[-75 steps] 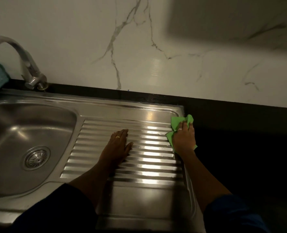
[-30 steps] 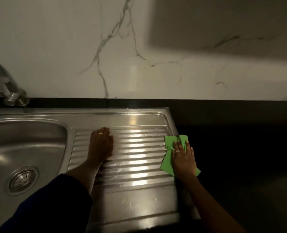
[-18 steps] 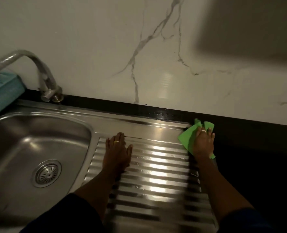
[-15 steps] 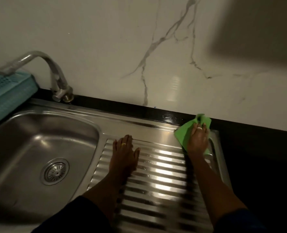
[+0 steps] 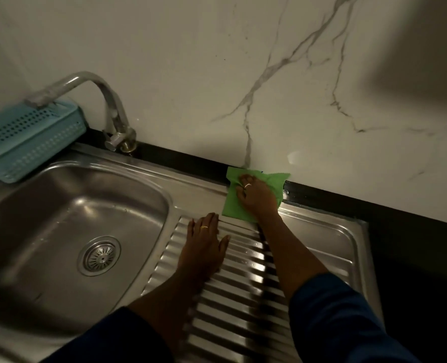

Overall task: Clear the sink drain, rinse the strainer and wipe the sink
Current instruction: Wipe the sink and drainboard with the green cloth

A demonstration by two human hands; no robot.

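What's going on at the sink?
A person is wiping down the steel sink. Their right hand presses a green cloth onto the sink's back rim, next to the marble wall. Their left hand rests flat on the ridged drainboard. The strainer sits at the bottom of the sink, and no water shows at the tap.

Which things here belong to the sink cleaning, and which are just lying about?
In the job: green cloth under the right hand, on the back rim of the sink; left hand flat on the draining board; strainer seated in the drain.
Lying about: blue basket at the back left; tap.
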